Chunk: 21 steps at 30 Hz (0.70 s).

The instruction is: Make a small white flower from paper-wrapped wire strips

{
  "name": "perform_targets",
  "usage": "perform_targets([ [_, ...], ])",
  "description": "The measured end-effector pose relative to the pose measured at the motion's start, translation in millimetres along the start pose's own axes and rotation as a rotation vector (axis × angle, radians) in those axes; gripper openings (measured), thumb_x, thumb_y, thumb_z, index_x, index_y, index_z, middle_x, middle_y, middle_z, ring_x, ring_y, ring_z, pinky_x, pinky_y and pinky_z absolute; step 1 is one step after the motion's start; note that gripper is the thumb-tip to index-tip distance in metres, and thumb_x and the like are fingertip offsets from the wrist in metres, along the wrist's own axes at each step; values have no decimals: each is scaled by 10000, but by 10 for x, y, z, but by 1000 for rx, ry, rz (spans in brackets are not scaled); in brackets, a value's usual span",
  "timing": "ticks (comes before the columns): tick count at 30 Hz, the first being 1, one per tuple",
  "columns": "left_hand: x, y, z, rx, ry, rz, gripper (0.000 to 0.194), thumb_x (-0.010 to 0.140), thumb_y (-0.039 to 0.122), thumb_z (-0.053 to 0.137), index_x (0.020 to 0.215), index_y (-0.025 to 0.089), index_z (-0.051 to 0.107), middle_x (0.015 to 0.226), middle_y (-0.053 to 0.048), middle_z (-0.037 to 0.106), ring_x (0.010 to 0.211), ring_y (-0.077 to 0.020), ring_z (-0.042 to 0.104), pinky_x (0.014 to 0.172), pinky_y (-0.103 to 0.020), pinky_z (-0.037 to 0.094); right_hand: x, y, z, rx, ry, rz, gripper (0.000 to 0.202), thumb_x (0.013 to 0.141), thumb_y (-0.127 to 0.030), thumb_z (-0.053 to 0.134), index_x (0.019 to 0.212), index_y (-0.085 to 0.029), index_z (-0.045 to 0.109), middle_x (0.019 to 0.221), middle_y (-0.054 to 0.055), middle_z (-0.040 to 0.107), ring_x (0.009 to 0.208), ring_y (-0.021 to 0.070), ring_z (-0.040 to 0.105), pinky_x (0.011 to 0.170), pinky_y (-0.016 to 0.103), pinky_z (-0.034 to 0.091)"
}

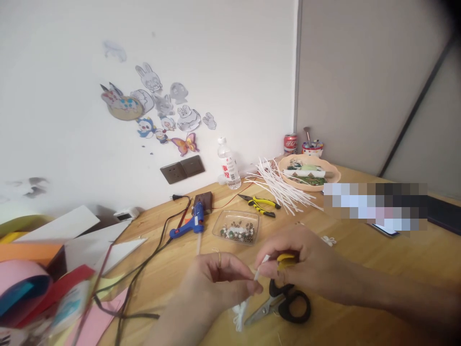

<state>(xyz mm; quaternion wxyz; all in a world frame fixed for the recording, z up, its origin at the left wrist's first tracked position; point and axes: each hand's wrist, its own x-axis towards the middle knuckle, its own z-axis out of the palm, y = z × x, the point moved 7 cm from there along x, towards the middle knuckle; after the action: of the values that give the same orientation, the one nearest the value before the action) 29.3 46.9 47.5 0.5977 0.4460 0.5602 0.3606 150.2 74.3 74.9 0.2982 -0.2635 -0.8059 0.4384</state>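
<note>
Paper lies heaped at far left, and rightward we go; a black cable snakes over the tabletop, with a blue glue gun lying farther along; here comes the left hand, thumb and fingertips together, its grip clamped on the lower part of a white strip; a small white looped bundle lies just below, and whether it joins the strip I cannot tell; behind sits a clear dish of beads; now the strip itself, centre stage, tilted between both hands above the tabletop; narrow, very light by the look of it, probably soft and bendy with a touch of spring, so a hard squeeze should crease it rather than snap it; best taken flat, near each end, in a gentle pinch, since a long free span would likely sag; scissors lie beneath, a pile of similar strips fans out well behind; and on the right, the right hand, its grip closed on the strip's upper end.
</note>
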Motion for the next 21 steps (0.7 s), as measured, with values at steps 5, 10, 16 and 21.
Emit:
perform_targets([
  [5, -8, 13, -48, -13, 80, 52, 106, 526, 205, 765, 536, 151, 675, 474, 11, 697, 416, -48, 511, 440, -153, 332, 16, 75, 9, 44, -19, 85, 176, 800, -300, 543, 745, -158, 633, 557, -42, 484, 514, 75, 420, 466, 188, 319],
  [10, -109, 151, -168, -35, 269, 107, 78, 545, 182, 753, 615, 203, 724, 496, 36, 710, 476, -69, 570, 514, -160, 409, -12, 38, -115, -7, 68, 116, 247, 870, -379, 429, 1042, -218, 502, 774, -16, 519, 661, 104, 476, 544, 199, 382],
  [16, -183, 222, -224, -22, 399, 184, 71, 567, 216, 742, 542, 174, 691, 489, 15, 693, 499, -76, 579, 505, -137, 407, -23, -110, -98, -333, 86, -81, 215, 904, -220, 353, 965, -197, 558, 822, 10, 589, 751, 134, 522, 663, 259, 394],
  [21, -184, 201, -228, 33, 416, 189, 89, 569, 238, 741, 548, 169, 688, 465, 18, 656, 491, -80, 541, 494, -149, 387, -27, -162, -133, -385, 132, -168, 212, 886, -199, 398, 996, -188, 579, 797, 4, 598, 705, 113, 526, 626, 234, 381],
])
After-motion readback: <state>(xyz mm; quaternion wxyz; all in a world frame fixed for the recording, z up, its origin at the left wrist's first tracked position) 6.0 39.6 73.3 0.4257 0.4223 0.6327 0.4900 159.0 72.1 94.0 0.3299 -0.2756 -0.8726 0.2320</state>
